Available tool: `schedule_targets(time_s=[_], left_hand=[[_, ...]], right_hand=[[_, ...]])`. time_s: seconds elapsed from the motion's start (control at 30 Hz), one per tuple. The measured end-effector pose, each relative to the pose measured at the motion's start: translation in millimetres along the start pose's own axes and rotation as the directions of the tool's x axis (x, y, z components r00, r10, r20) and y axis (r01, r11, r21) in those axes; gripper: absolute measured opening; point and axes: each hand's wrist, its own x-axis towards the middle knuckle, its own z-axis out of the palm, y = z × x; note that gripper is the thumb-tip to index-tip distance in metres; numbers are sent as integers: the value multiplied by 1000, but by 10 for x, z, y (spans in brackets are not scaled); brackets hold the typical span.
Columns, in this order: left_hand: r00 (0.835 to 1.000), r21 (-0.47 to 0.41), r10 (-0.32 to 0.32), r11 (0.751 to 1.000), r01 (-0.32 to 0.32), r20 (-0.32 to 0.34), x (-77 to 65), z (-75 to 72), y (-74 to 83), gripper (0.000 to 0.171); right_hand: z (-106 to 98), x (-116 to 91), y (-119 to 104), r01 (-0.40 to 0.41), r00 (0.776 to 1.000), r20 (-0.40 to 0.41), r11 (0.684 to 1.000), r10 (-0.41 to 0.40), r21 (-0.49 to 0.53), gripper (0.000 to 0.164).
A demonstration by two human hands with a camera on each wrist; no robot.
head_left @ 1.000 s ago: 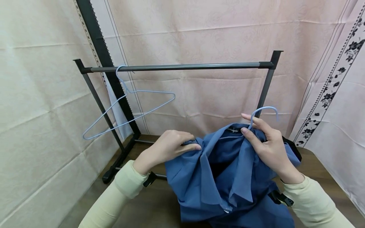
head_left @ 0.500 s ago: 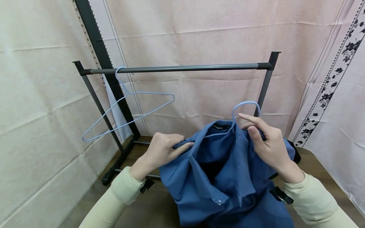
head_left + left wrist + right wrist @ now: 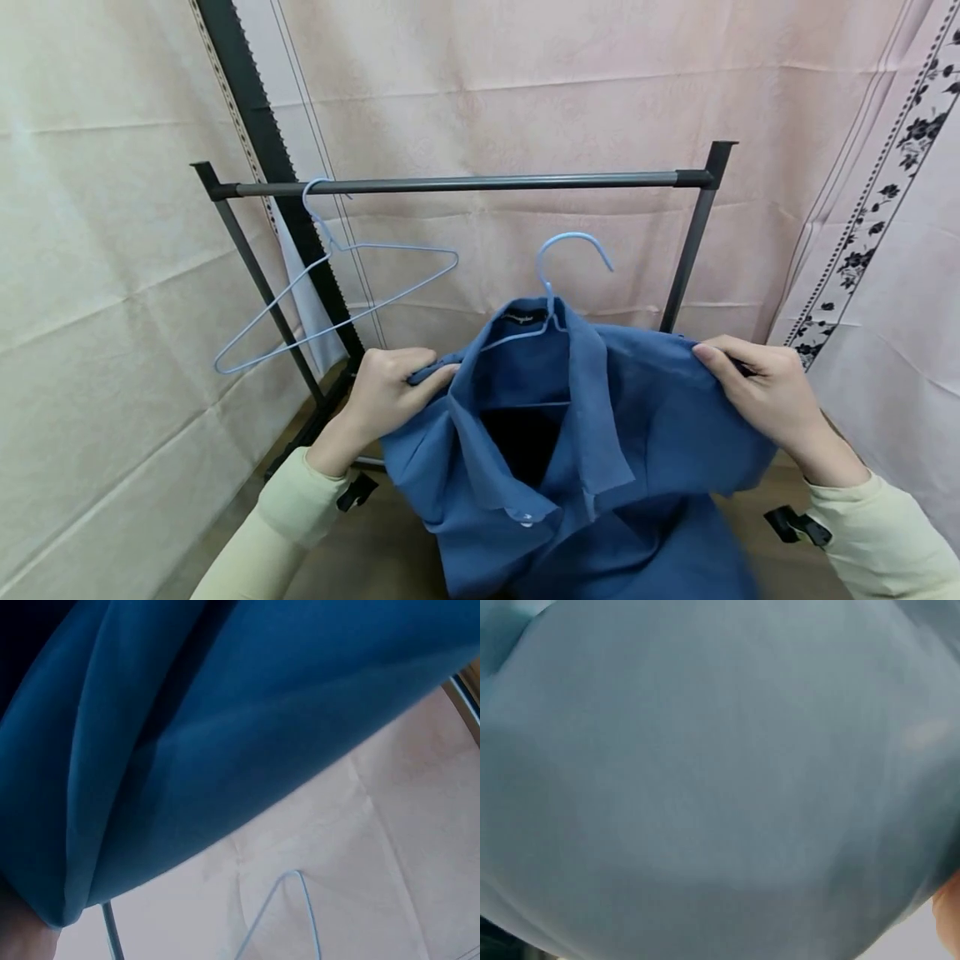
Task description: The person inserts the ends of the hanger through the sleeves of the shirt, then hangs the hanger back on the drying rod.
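Note:
A blue collared shirt hangs spread between both hands, with a light-blue wire hanger inside it. The hanger's hook rises out of the collar, and part of its wire shows in the neck opening. My left hand pinches the shirt's shoulder on the left. On the other side, my right hand grips the opposite shoulder between thumb and fingers. Blue cloth fills most of the left wrist view. In the right wrist view the shirt fabric covers nearly everything, with a bit of finger at the right edge.
Behind the shirt stands a dark metal clothes rack with a horizontal bar. A bare light-blue hanger hangs near the bar's left end. Pale patterned cloth forms the backdrop around a brown wooden table.
My right hand has moved from beside the collar out to the right shoulder, stretching the shirt wide. The collar and hook have shifted left and up. The left hand moved slightly left, still pinching.

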Motion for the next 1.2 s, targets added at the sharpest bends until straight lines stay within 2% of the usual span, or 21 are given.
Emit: schedule_targets(time_s=[0.2, 0.4, 0.47, 0.53, 0.63, 0.73, 0.8, 0.87, 0.93, 0.97, 1.03, 1.1, 1.17, 1.2], left_hand=[[999, -59, 27, 998, -29, -35, -38, -45, -30, 44], [999, -72, 0, 997, -3, -52, -71, -46, -50, 44], [998, -71, -14, 997, 10, -58, -81, -48, -54, 45], [997, -73, -32, 997, 27, -73, -94, -54, -60, 46], [992, -72, -59, 996, 51, -110, -115, -71, -59, 47], [987, -68, -72, 996, 63, -142, -135, -87, -49, 48], [986, -69, -76, 995, 67, -151, -146, -91, -39, 48], [985, -78, -80, 995, 69, -153, -147, -91, -33, 48], [984, -97, -88, 993, 74, -156, -147, -90, -30, 47], [983, -109, -92, 991, 75, -157, -148, -91, -29, 47], [981, -128, -104, 988, 83, -164, -154, -93, -30, 47], [976, -140, -125, 985, 101, -179, -162, -94, -34, 48], [970, -139, -149, 983, 123, -194, -175, -92, -40, 50], [966, -139, -162, 981, 135, -200, -183, -90, -43, 50]], right_hand=[[6, -81, 42, -108, 992, -66, 994, 109, 18, 12], [66, -126, 29, -195, 978, -60, 979, 198, 54, 15], [77, -155, 38, -283, 958, -35, 957, 286, 61, 15], [66, -212, 59, -391, 920, 30, 919, 390, 52, 17], [21, -359, 74, -523, 839, 207, 850, 503, 58, 42], [-3, -591, 116, -549, 769, 418, 835, 484, 42, 71], [8, -772, 154, -547, 711, 545, 837, 444, 31, 77], [21, -969, 214, -559, 638, 658, 828, 400, 39, 77], [37, -1172, 265, -616, 532, 762, 786, 368, 51, 76], [59, -1281, 290, -646, 479, 808, 761, 343, 60, 75], [118, -1473, 311, -738, 349, 883, 673, 313, 53, 81], [211, -1617, 295, -788, 254, 916, 616, 311, 10, 90], [308, -1717, 251, -792, 205, 911, 608, 358, -61, 97], [349, -1750, 226, -783, 195, 900, 615, 390, -96, 102]])
